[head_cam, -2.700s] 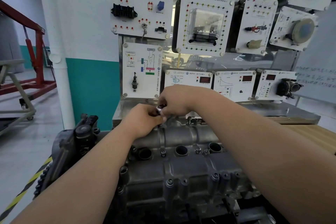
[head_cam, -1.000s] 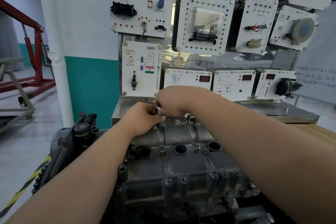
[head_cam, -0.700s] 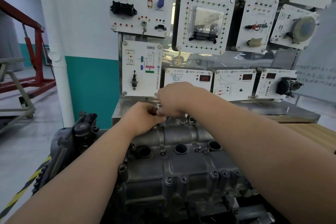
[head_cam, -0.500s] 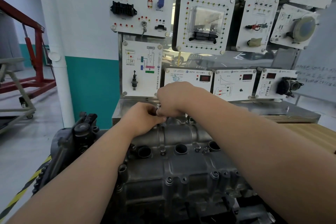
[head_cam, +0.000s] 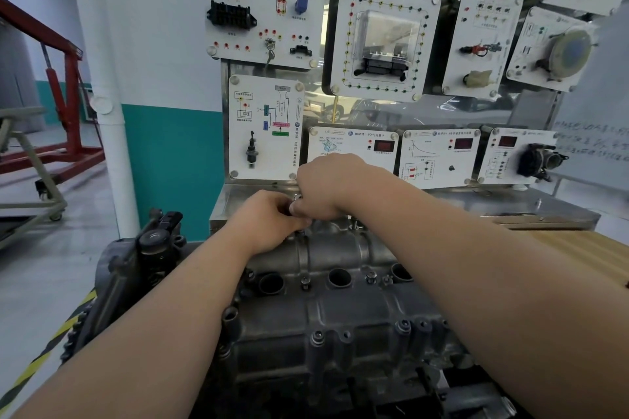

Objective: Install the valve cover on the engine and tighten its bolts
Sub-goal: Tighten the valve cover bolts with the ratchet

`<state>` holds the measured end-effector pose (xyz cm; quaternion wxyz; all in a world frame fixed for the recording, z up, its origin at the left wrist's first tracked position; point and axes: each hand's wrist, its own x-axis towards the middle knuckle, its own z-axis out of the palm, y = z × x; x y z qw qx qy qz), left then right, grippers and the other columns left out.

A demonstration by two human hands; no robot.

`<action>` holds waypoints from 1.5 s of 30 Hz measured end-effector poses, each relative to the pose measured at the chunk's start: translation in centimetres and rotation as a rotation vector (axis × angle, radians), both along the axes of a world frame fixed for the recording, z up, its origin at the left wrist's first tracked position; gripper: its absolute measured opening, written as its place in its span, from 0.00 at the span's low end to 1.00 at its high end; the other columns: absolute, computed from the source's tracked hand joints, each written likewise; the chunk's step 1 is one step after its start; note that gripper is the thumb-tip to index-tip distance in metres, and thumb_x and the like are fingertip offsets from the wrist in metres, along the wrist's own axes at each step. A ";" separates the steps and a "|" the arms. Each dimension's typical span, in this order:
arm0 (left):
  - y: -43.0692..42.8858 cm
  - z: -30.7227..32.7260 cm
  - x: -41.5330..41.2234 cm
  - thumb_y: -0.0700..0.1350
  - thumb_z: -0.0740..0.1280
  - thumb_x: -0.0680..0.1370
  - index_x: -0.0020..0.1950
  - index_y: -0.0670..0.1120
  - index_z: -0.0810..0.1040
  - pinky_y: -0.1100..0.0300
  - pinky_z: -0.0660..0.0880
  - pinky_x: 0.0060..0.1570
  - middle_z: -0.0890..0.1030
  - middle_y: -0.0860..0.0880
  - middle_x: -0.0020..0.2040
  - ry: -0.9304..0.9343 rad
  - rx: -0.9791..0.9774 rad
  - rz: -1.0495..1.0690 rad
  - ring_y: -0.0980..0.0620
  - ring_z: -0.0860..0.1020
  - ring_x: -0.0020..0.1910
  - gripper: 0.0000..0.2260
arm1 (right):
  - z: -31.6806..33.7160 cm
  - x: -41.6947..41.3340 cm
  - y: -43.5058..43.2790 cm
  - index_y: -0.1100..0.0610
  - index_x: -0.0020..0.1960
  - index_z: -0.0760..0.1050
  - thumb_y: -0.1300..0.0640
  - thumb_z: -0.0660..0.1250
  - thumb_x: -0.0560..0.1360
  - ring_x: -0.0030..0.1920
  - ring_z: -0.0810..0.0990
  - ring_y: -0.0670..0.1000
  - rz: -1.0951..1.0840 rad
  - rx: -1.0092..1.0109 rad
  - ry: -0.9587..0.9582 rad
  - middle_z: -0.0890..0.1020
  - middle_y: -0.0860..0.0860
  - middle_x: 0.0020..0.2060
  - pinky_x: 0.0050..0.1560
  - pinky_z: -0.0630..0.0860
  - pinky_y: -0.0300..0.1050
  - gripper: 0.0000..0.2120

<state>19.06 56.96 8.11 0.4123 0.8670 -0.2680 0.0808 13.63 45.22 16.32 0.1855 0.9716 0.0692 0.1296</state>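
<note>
The grey metal valve cover (head_cam: 340,303) lies on top of the engine, with several bolts (head_cam: 305,282) and round plug holes along its middle. At its far edge my left hand (head_cam: 269,218) and my right hand (head_cam: 326,187) meet. Both hold a small shiny metal tool (head_cam: 296,199) that stands over the far row of bolts; their fingers are curled round it. A thin stud (head_cam: 354,224) sticks up just right of the hands. The tool's tip and the bolt under it are hidden by my fingers.
A training board (head_cam: 374,44) with white instrument panels rises right behind the engine. A steel shelf (head_cam: 510,207) and a wooden bench top (head_cam: 585,248) lie at the right. A white pipe (head_cam: 115,146), a red engine crane (head_cam: 64,85) and a grey trolley stand at the left.
Both hands stay at the same spot on the cover's far edge. My right hand has shifted only slightly over the tool.
</note>
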 end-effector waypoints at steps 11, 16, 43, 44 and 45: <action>0.0 -0.1 -0.1 0.48 0.72 0.71 0.27 0.51 0.73 0.64 0.62 0.27 0.74 0.59 0.23 -0.099 0.013 0.005 0.63 0.69 0.24 0.14 | -0.8 0.1 -0.9 0.56 0.33 0.70 0.45 0.60 0.79 0.33 0.73 0.51 0.020 0.211 0.132 0.74 0.51 0.31 0.31 0.65 0.44 0.20; 0.0 0.1 -0.3 0.47 0.70 0.72 0.26 0.52 0.72 0.65 0.62 0.25 0.74 0.58 0.22 -0.143 0.044 0.019 0.63 0.69 0.23 0.15 | -1.0 -0.3 -1.1 0.55 0.35 0.69 0.43 0.58 0.80 0.33 0.72 0.49 0.027 0.193 0.102 0.74 0.50 0.33 0.31 0.63 0.45 0.20; 0.1 1.7 -2.2 0.55 0.61 0.75 0.37 0.51 0.74 0.63 0.70 0.28 0.78 0.54 0.31 -0.349 -0.405 0.152 0.57 0.73 0.29 0.11 | 1.7 -1.2 -0.3 0.52 0.37 0.66 0.40 0.50 0.81 0.32 0.70 0.48 0.166 0.222 -0.331 0.70 0.48 0.33 0.28 0.60 0.43 0.21; 0.2 1.5 -2.0 0.54 0.62 0.75 0.38 0.49 0.76 0.58 0.72 0.31 0.79 0.52 0.33 -0.332 -0.334 0.147 0.54 0.76 0.31 0.11 | 2.0 -1.0 -0.1 0.51 0.35 0.64 0.40 0.51 0.81 0.32 0.69 0.48 0.140 0.195 -0.259 0.69 0.49 0.33 0.28 0.59 0.43 0.21; 0.3 1.3 -1.8 0.52 0.62 0.75 0.38 0.49 0.76 0.58 0.73 0.33 0.80 0.52 0.34 -0.311 -0.263 0.140 0.52 0.77 0.33 0.10 | 2.0 -0.7 0.0 0.51 0.34 0.64 0.41 0.52 0.81 0.33 0.70 0.48 0.114 0.193 -0.174 0.70 0.49 0.33 0.29 0.60 0.44 0.21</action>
